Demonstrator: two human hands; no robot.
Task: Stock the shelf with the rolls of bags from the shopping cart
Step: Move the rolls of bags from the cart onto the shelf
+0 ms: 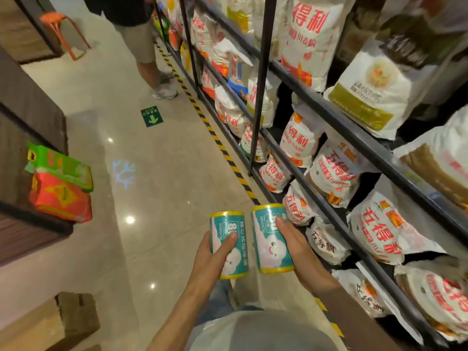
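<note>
I hold two teal rolls of bags with yellow ends in front of me, above the aisle floor. My left hand (215,252) grips the left roll (229,245) from below, thumb across its label. My right hand (297,245) grips the right roll (271,239) from its right side, thumb on the label. Both rolls lie roughly lengthwise, pointing away from me. The black metal shelf (329,211) runs along my right, filled with white flour bags. The shopping cart is not in view.
A person (141,39) stands further down the aisle by the shelf. Yellow-black floor tape (228,158) runs along the shelf base. On the left stand a dark wooden display (27,138) with green and red packages (60,183), an orange stool (60,26), and a wooden crate (50,323).
</note>
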